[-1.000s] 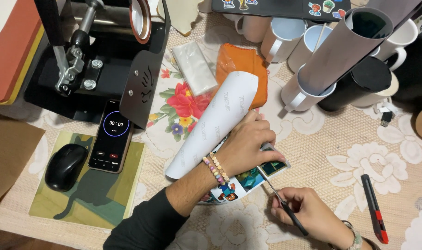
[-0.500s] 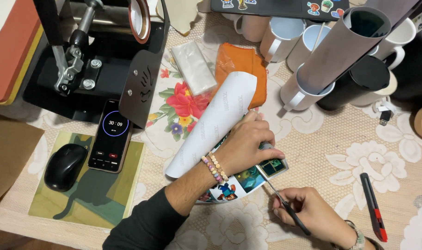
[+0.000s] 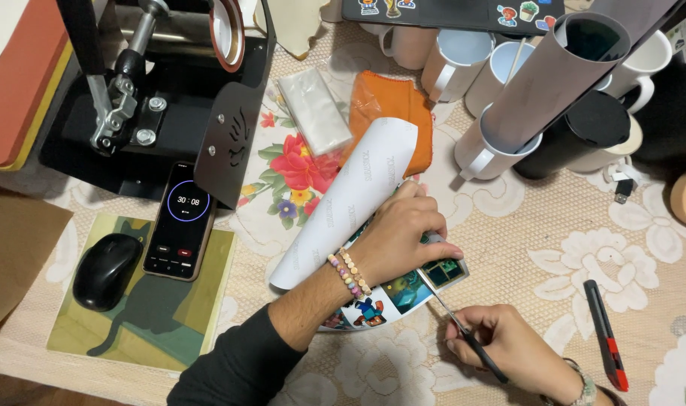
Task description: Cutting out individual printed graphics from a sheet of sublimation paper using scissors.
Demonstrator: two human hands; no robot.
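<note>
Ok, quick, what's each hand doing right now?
Left hand: closed on the printed sheet, pressing it down.
Right hand: closed on scissors at the sheet's edge.

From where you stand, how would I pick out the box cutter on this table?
Start at the cluster of mugs along the table's far edge, then drop toward the near right corner. Past the right hand, the box cutter lies alone on the lace cloth: slim, black, red-tipped.

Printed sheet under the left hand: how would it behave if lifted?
The sheet is probably floppy and light: its free end curls upward by itself. It likely springs back into a roll once the left hand stops pinning it. The glossy surface may be slippery.
</note>
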